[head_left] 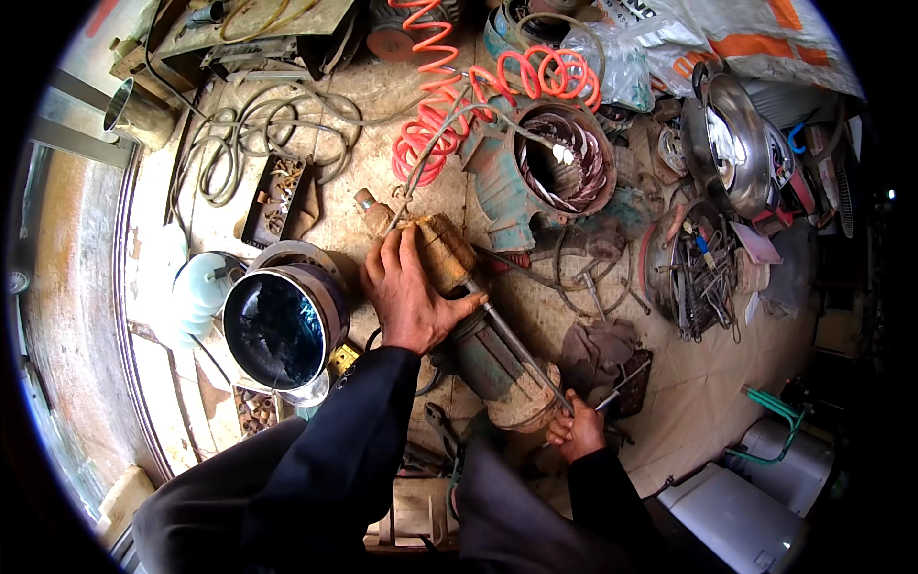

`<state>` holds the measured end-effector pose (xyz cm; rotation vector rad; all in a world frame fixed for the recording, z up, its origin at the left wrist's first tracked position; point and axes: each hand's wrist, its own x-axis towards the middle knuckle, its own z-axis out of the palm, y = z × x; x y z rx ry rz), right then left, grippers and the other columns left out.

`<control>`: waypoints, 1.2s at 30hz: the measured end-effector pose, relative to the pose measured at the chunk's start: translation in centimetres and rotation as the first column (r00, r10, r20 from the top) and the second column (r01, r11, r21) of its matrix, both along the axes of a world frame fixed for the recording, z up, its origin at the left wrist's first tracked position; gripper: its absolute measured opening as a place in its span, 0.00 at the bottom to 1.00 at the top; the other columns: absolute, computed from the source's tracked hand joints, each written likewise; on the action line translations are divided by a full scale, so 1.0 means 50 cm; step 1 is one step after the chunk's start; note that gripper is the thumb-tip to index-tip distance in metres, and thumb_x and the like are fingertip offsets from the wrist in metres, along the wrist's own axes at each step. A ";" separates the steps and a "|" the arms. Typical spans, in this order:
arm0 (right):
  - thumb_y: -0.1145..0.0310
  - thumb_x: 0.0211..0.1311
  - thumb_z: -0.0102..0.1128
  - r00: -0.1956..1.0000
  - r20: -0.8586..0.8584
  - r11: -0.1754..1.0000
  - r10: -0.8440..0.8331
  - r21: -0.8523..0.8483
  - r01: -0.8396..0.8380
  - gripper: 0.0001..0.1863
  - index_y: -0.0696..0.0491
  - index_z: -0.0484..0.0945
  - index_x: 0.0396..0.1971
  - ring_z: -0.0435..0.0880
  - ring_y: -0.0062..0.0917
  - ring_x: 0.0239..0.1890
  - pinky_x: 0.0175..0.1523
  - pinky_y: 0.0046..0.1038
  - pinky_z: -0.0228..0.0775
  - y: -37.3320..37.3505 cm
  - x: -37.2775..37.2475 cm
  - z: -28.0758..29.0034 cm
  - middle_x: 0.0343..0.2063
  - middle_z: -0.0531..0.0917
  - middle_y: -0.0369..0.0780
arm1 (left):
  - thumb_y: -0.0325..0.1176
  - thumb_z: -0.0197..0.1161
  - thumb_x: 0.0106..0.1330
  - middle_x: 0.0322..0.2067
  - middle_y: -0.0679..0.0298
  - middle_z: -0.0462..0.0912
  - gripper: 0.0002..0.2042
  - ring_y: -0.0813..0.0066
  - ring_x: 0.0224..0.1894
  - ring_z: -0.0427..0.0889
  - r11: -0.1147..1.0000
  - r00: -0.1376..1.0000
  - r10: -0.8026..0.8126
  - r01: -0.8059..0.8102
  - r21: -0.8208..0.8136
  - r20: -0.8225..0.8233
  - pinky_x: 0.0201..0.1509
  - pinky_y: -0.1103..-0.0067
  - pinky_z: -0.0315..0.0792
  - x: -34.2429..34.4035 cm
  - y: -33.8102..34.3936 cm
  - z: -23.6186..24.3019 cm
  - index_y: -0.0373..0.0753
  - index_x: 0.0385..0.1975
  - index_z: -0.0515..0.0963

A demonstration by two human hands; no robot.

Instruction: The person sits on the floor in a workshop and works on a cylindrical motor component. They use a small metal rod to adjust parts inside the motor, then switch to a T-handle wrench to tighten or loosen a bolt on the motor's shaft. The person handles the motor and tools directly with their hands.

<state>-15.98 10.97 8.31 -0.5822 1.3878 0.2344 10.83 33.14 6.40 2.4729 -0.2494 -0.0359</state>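
A cylindrical motor (483,359) with a green, worn body and rusty ends lies tilted across the floor in front of me. My left hand (409,295) grips its upper rusty end (442,251), fingers over the top and thumb stretched towards a long steel shaft. That shaft belongs to what looks like a T-handle wrench (521,349) and runs along the motor's right side. At the lower end, beside the rusty flange (524,400), my right hand (578,430) is closed around the wrench. Its crossbar sticks out to the right; the fingers partly hide the joint.
Left of the motor stands a pot of dark, glossy liquid (274,330). Beyond are a tray of bolts (275,201), a red coiled air hose (430,143) and a green motor housing with windings (564,158). A tool basin (693,273) and a rag (598,354) lie right.
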 end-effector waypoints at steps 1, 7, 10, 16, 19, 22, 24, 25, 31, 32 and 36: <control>0.53 0.80 0.47 1.000 0.026 1.000 0.010 -0.002 -0.010 0.14 0.43 0.70 0.33 0.54 0.17 0.11 0.20 0.25 0.52 0.002 -0.002 -0.001 0.12 0.59 0.28 | 0.64 0.81 0.35 0.64 0.45 0.66 0.61 0.42 0.68 0.61 1.000 1.000 -0.002 0.002 0.001 0.002 0.73 0.55 0.54 0.000 0.002 0.002 0.32 0.69 0.62; 0.47 0.76 0.54 0.991 0.125 0.996 -0.050 -0.072 0.059 0.23 0.51 0.71 0.28 0.54 0.16 0.11 0.20 0.25 0.52 0.020 -0.020 -0.001 0.12 0.59 0.28 | 0.64 0.81 0.32 0.64 0.46 0.68 0.62 0.44 0.68 0.62 1.000 1.000 -0.002 0.003 -0.014 0.028 0.73 0.54 0.55 0.000 0.006 -0.010 0.32 0.68 0.63; 0.48 0.74 0.57 0.981 0.194 0.985 -0.006 -0.168 0.039 0.24 0.53 0.71 0.27 0.56 0.16 0.12 0.20 0.25 0.53 0.042 -0.023 0.003 0.13 0.59 0.28 | 0.64 0.81 0.30 0.63 0.47 0.69 0.62 0.45 0.67 0.63 1.000 0.999 0.006 -0.006 -0.012 0.033 0.72 0.54 0.55 0.000 0.005 -0.014 0.32 0.67 0.64; 0.53 0.75 0.57 0.959 0.267 0.899 0.095 -0.436 0.033 0.21 0.52 0.70 0.26 0.58 0.15 0.12 0.19 0.25 0.56 0.063 -0.030 -0.006 0.13 0.61 0.29 | 0.64 0.82 0.34 0.66 0.45 0.65 0.64 0.43 0.69 0.59 1.000 0.999 -0.019 0.019 -0.001 -0.030 0.74 0.56 0.54 0.000 0.010 -0.007 0.31 0.70 0.59; 0.51 0.76 0.56 0.948 0.288 0.919 0.132 -0.393 -0.009 0.22 0.53 0.70 0.27 0.58 0.15 0.12 0.19 0.25 0.56 0.061 -0.027 0.006 0.13 0.61 0.28 | 0.64 0.82 0.31 0.65 0.46 0.67 0.64 0.44 0.68 0.62 1.000 1.000 -0.009 0.009 -0.014 0.014 0.73 0.55 0.55 0.000 0.008 -0.016 0.31 0.69 0.62; 0.47 0.76 0.54 0.967 0.254 0.971 -0.027 -0.224 0.086 0.24 0.53 0.72 0.28 0.58 0.15 0.12 0.19 0.25 0.55 0.028 -0.090 -0.012 0.13 0.61 0.27 | 0.63 0.82 0.30 0.64 0.46 0.68 0.63 0.44 0.68 0.63 1.000 0.999 -0.009 0.009 0.000 0.035 0.73 0.55 0.55 0.001 0.000 -0.010 0.31 0.68 0.62; 0.48 0.76 0.54 0.971 0.186 0.952 -0.152 -0.235 0.194 0.24 0.55 0.73 0.29 0.57 0.16 0.13 0.21 0.26 0.55 0.014 -0.121 -0.020 0.13 0.61 0.28 | 0.63 0.84 0.30 0.65 0.44 0.65 0.66 0.42 0.68 0.59 1.000 0.999 -0.031 0.031 0.000 0.036 0.73 0.55 0.56 0.002 0.008 -0.014 0.32 0.71 0.59; 0.49 0.76 0.54 0.965 0.154 0.936 -0.213 -0.251 0.247 0.24 0.56 0.73 0.30 0.57 0.16 0.13 0.21 0.26 0.55 0.004 -0.139 -0.016 0.13 0.61 0.28 | 0.62 0.84 0.30 0.65 0.44 0.65 0.66 0.42 0.68 0.60 1.000 0.999 -0.014 0.014 0.001 0.032 0.73 0.56 0.57 0.002 0.010 -0.017 0.32 0.71 0.59; 0.52 0.76 0.56 0.984 0.176 0.802 -0.040 -0.581 0.136 0.22 0.57 0.73 0.30 0.59 0.14 0.13 0.20 0.25 0.56 -0.011 -0.161 0.063 0.14 0.62 0.29 | 0.56 0.86 0.31 0.64 0.44 0.65 0.64 0.43 0.68 0.60 0.999 1.000 -0.012 0.012 0.034 0.016 0.73 0.57 0.57 -0.003 -0.005 -0.010 0.32 0.70 0.59; 0.54 0.76 0.57 0.987 0.154 0.745 0.054 -0.664 0.063 0.20 0.58 0.74 0.31 0.60 0.14 0.14 0.21 0.24 0.57 -0.015 -0.149 0.087 0.14 0.63 0.29 | 0.56 0.86 0.31 0.64 0.44 0.65 0.63 0.43 0.68 0.60 0.999 1.000 -0.008 0.008 0.044 -0.004 0.73 0.57 0.58 -0.004 -0.006 -0.010 0.33 0.71 0.59; 0.66 0.73 0.59 0.944 0.121 0.562 0.307 -0.824 -0.077 0.12 0.62 0.79 0.36 0.65 0.14 0.16 0.24 0.24 0.63 -0.013 -0.075 0.150 0.16 0.70 0.33 | 0.51 0.87 0.30 0.64 0.44 0.65 0.63 0.43 0.67 0.61 0.996 0.998 -0.026 0.021 0.089 0.053 0.73 0.57 0.58 -0.004 -0.007 -0.010 0.33 0.71 0.58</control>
